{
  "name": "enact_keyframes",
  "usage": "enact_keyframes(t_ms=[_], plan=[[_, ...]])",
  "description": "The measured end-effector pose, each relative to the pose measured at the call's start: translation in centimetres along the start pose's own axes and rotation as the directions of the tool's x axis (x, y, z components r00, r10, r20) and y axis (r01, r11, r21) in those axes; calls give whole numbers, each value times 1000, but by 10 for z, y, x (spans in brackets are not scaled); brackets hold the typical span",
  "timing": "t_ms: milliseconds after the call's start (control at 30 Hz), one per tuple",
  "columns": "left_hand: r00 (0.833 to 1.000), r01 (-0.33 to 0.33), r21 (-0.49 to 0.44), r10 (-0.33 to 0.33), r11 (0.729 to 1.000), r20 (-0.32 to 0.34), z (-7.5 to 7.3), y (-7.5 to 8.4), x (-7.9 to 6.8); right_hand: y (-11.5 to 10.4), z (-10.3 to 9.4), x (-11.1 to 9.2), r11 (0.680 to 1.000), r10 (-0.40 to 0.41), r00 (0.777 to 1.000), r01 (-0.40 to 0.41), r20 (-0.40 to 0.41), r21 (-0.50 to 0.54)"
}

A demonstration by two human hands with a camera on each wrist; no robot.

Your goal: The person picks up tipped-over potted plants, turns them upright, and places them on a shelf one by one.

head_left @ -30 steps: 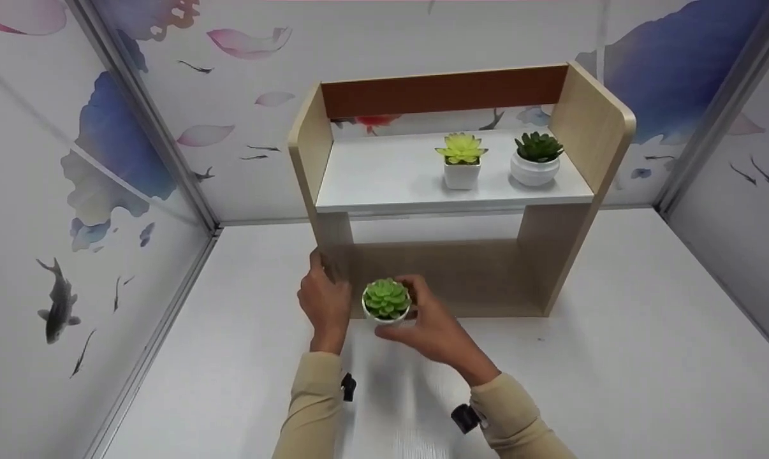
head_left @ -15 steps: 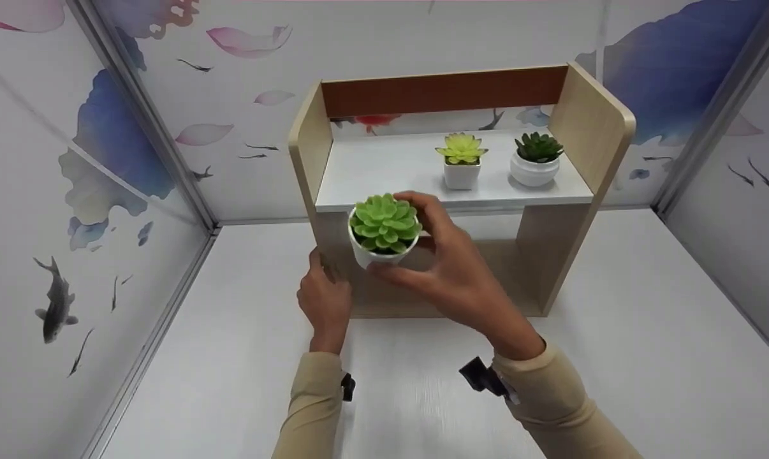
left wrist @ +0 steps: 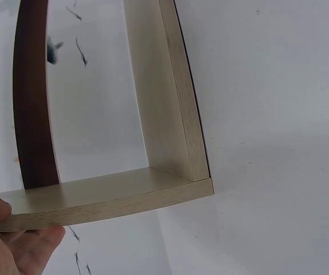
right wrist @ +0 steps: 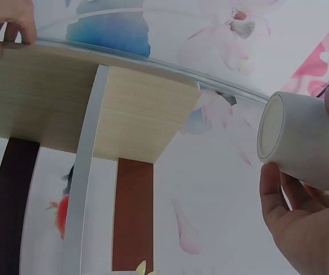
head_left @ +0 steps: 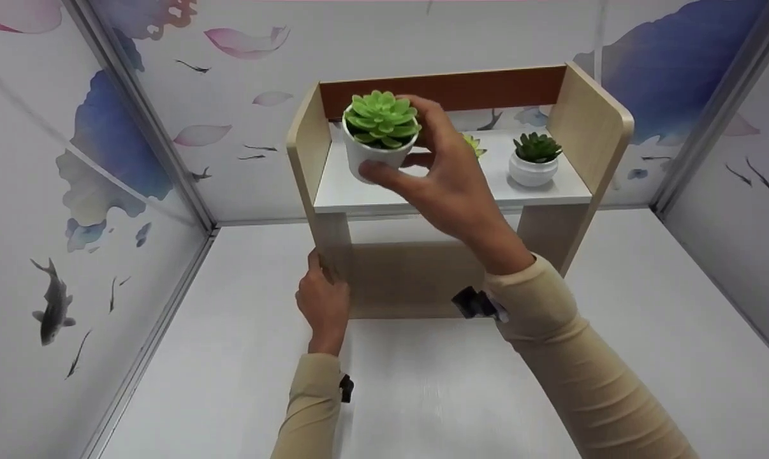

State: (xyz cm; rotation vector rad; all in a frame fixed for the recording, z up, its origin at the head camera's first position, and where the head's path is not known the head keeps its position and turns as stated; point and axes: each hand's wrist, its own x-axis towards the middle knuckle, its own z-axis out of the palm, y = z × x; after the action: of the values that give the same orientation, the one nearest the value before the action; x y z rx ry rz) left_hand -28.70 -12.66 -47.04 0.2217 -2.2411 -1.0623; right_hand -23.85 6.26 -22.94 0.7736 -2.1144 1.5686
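Note:
My right hand (head_left: 454, 185) holds a potted succulent (head_left: 378, 150), thumb on the near side of its white pot and fingers round the far side. In the head view it overlaps the left part of the shelf unit's upper board (head_left: 346, 194). The right wrist view shows the pot's pale underside (right wrist: 271, 127) facing the camera, with the board well apart from it. Low at the unit's left side, my left hand (head_left: 324, 306) grips the wooden side panel (left wrist: 113, 206), thumb on one face and fingers on the other in the left wrist view.
On the upper board stand a dark green succulent in a round white pot (head_left: 533, 169) and a yellow-green succulent (head_left: 474, 146), mostly hidden behind my right hand. A reddish-brown back rail (head_left: 486, 92) spans the unit. The unit rests on a white table (head_left: 423, 395) between printed walls.
My right hand has lifted the potted succulent from low in front of the unit up to the upper board's height. The left hand keeps its grip on the side panel.

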Motion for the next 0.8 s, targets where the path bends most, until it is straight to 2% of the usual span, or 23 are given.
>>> enact_keyframes(t_ms=[167,333,567,800], plan=[[1000,5,9,-5,1000,5,-1,1,1,11,5,26,998,52,999,-52,4,-31],[1000,8,17,-8,1000,0,0,2,0,32,15,41,990,131,991,-131,2,-60],[1000,-21,29,22,999,-21,0,-1,1,65,29,43,952,269,963,-266,1,-154],[997,-53,43,56,998,-51,0,0,0,90,35,39,916,343,939,-332,12,-227]])
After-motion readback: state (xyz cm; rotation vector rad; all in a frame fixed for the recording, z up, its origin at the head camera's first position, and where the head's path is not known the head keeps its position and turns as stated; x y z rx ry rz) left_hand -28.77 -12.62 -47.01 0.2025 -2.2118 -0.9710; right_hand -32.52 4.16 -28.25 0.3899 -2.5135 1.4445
